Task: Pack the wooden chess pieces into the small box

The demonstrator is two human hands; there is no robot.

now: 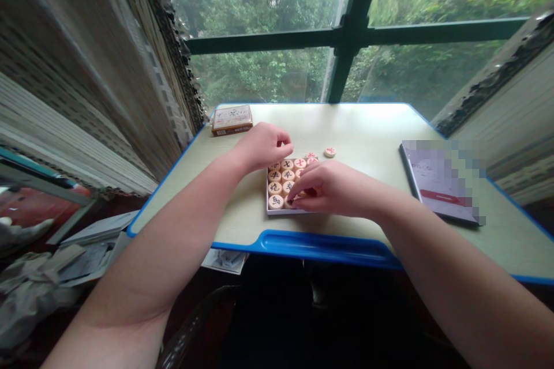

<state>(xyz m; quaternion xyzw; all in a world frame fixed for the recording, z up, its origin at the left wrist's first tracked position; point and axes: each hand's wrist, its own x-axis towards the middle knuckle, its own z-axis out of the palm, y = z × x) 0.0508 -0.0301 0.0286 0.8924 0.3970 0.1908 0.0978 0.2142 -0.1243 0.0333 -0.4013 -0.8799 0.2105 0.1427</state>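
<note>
A shallow white-edged box (285, 213) of round wooden Chinese chess pieces lies on the table before me, black characters at left and red ones at right. My right hand (329, 184) reaches over its right side, hiding several pieces. Its thumb and finger pinch a Chinese chess piece (289, 203) in the front row, beside a black horse piece (276, 202). My left hand (269, 143) hovers at the box's back left corner, fingers loosely curled and apart, nothing visible in them. One red piece (329, 152) rests on the table behind the box; another red piece (311, 155) shows at the back edge.
The pale table (367, 127) has a blue rim and a blue front groove (324, 245). A printed cardboard box (232, 120) stands at the back left. At right lies a dark-edged flat object (433, 179), partly pixelated. Curtains flank the window (341, 40) behind.
</note>
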